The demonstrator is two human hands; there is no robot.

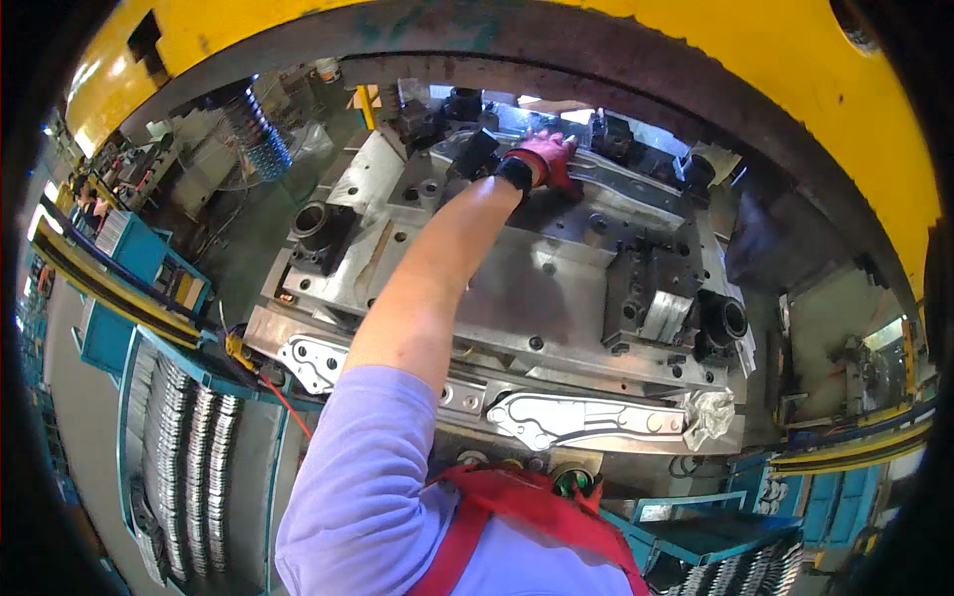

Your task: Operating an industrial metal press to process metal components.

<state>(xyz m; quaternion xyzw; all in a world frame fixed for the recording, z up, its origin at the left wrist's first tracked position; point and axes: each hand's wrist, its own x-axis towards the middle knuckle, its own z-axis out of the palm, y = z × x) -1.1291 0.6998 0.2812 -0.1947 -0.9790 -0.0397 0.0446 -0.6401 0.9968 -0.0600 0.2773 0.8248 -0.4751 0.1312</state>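
My left arm, in a purple sleeve, stretches across a large steel press die. At its far side my left hand (543, 154), in a red glove with a black wristband, reaches to a long stamped metal part (631, 184) lying in the die (497, 308). The fingers look stretched out and the thumb is apart from them; the contact underneath is hidden. Dark blocks (475, 154) stand just left of the hand. My right hand is out of view. On the near ledge lie two bright metal pieces, a left one (313, 363) and a longer right one (586, 419).
A yellow press frame (298, 30) with a dark lower edge arches overhead. Round guide bushings (313, 226) stand on the die. Stacks of metal parts (194, 467) fill a teal rack at left; another teal rack (696, 536) is at lower right. Yellow bars (119, 288) flank the press.
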